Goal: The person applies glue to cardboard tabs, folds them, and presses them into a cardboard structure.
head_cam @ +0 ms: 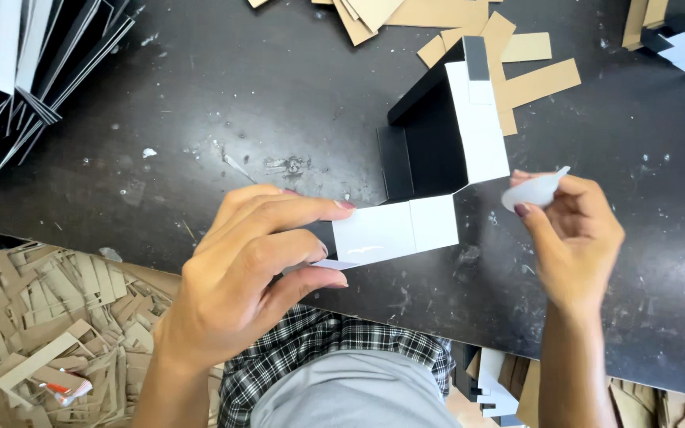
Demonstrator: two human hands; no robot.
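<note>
the left hand (251, 273) pinches the near end of a partly folded box blank (430, 170), white outside and black inside, lying on the dark, scuffed worktable (200, 103) near its front edge. the right hand (572, 230) has thumb and fingers closed on a small white peeled strip (534, 190), held just clear of the blank's right wall. by the look of it, two walls already stand and the liner is off, while the near flap still lies flat, unfolded. brown card offcuts (517, 71) lie beyond; flat blanks (33, 55) are stacked far left.
</note>
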